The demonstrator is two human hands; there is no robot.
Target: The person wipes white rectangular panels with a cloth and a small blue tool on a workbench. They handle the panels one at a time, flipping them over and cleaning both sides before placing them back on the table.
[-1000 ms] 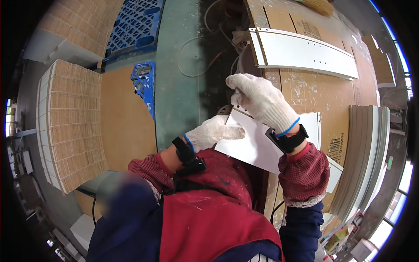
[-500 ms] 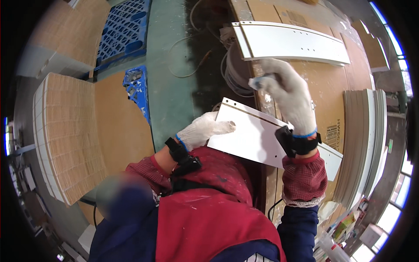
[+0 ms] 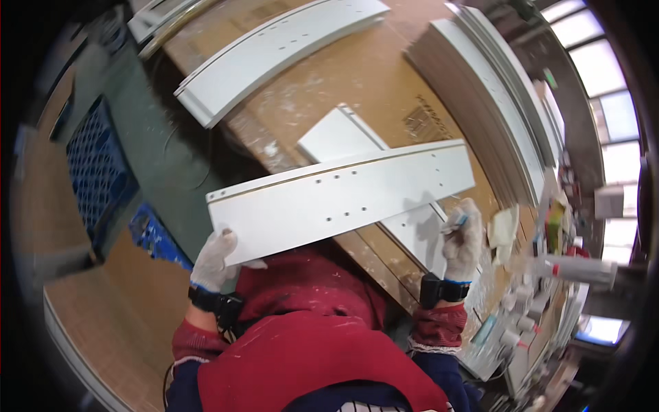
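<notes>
A long white panel (image 3: 288, 213), grooved along its far edge and drilled with several small holes, is held up at a slant in front of me. My left hand (image 3: 216, 259), in a white knit glove, grips its left end, thumb on top. Just below the panel's right end, my gloved right hand (image 3: 463, 244) is closed around a small blue-and-white piece (image 3: 458, 221) whose kind I cannot make out. Under the raised panel, a second white panel (image 3: 336, 141) lies across the cardboard-covered table, partly hidden.
Another drilled white panel (image 3: 274, 51) lies at the table's far left. A stack of white panels (image 3: 480, 89) stands on the right. A pale cloth (image 3: 504, 226) and several bottles are near my right hand. A blue pallet (image 3: 101, 172) is on the floor at left.
The view has turned toward the right. A long panel is now raised in my left hand above another one, and my right hand has come down beside its right end.
</notes>
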